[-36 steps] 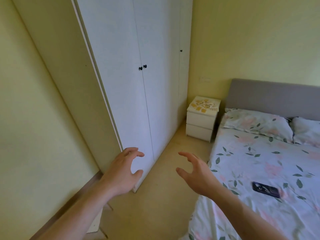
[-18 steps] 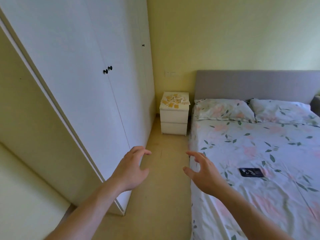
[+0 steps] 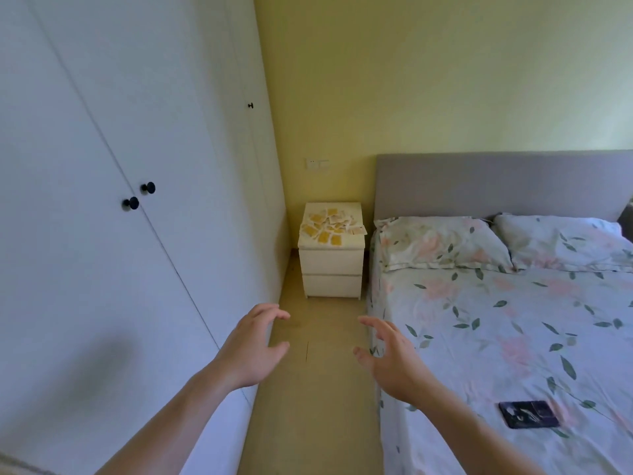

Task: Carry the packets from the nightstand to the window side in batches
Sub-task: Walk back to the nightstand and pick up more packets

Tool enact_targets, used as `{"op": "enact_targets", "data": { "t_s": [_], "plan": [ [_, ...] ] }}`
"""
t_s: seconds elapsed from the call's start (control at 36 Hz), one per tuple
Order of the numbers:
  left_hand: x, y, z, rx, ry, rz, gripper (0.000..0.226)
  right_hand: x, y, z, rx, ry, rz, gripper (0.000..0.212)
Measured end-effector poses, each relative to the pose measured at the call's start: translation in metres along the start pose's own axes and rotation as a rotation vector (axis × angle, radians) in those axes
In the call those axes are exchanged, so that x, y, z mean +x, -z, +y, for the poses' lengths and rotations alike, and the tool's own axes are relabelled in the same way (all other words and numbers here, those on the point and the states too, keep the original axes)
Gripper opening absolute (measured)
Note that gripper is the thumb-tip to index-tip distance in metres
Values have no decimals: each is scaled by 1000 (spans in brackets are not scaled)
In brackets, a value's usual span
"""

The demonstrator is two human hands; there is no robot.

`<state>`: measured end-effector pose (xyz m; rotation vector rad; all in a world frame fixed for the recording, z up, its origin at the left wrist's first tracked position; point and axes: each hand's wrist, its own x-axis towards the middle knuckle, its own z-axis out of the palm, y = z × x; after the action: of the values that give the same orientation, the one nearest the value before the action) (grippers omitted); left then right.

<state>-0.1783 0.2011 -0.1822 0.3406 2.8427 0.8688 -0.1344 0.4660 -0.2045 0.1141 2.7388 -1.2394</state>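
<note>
A white wardrobe (image 3: 113, 186) lines the left wall opposite a floral-sheeted bed (image 3: 513, 323); between them, at the far wall, a white nightstand (image 3: 331, 269) carries scattered yellow and white packets (image 3: 330, 226). In the foreground, the left hand (image 3: 253, 347) and right hand (image 3: 390, 358) reach forward, fingers spread loosely, holding nothing. A dark phone (image 3: 528, 414) lies on the bed.

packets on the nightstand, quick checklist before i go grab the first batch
1. Packets in sight, scattered on the nightstand top: ok.
2. Left hand free, holding nothing: ok.
3. Right hand free, holding nothing: ok.
4. Floor aisle between wardrobe and bed unobstructed: ok.
5. Within arm's reach of the nightstand: not ok, it stands at the aisle's far end.
6. Window side ready: cannot tell, out of view.
</note>
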Motion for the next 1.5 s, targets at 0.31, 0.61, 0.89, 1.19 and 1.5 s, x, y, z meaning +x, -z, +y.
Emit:
{"op": "enact_targets", "data": {
  "t_s": [0.31, 0.61, 0.89, 1.19, 1.5],
  "plan": [
    [193, 38, -70, -88, 24, -2, 41, 193, 3, -18, -43, -14, 21, 60],
    [411, 55, -132, -121, 63, -83, 40, 378, -4, -24, 10, -171, 55, 60],
    [596, 24, -145, -140, 105, -210, 44, 535, 13, 17, 52, -323, 60, 61],
    [773, 0, -180, -140, 327, -231, 47, 759, 25, 67, 79, -417, -90, 59],
    [901, -28, -239, -221, 504, -324, 49, 911, -10, 84, 77, -497, -198, 56]
  ]
}}
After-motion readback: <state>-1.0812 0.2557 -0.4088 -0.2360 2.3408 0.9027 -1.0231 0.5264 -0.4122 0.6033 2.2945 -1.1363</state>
